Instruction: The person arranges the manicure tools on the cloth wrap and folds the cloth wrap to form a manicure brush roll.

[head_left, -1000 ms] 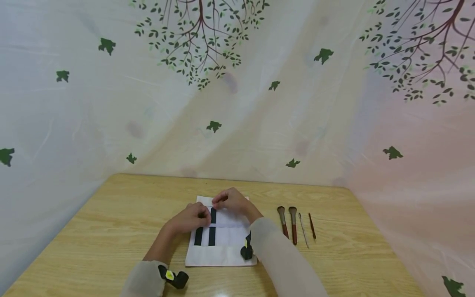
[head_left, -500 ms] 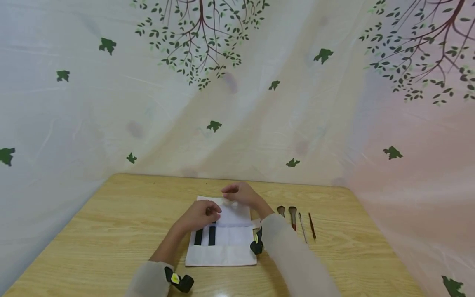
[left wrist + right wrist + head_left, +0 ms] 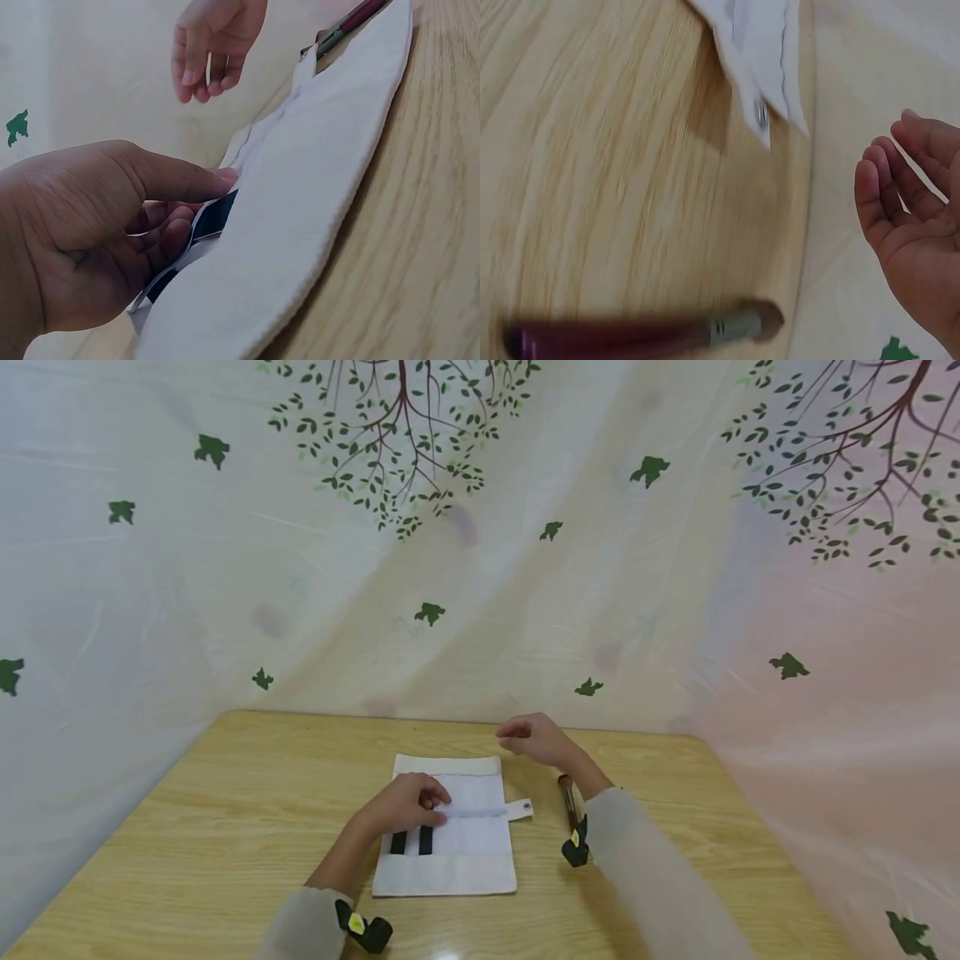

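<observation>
A white cloth roll-up case [image 3: 472, 875] lies unfolded on the table, with two flat black strips [image 3: 426, 840] in its left part. My left hand [image 3: 405, 800] is over the case, fingers loosely curved; in the left wrist view its thumb [image 3: 202, 182] and fingers stand apart beside a black strip [image 3: 216, 215]. My right hand [image 3: 536, 739] hovers past the case's far right corner, holding nothing, its fingers loosely bent in the right wrist view. Below my right wrist lies a makeup brush [image 3: 568, 802] with a dark red handle [image 3: 615, 339].
A strap [image 3: 520, 810] with a metal snap sticks out from the case's right side. My right sleeve [image 3: 660, 860] hides the tools right of the brush. A light cloth backdrop [image 3: 480, 568] with printed leaves hangs behind the wooden table [image 3: 262, 810].
My right hand has moved right and away from the case, uncovering its far edge and strap. My left hand has shifted slightly right over the case.
</observation>
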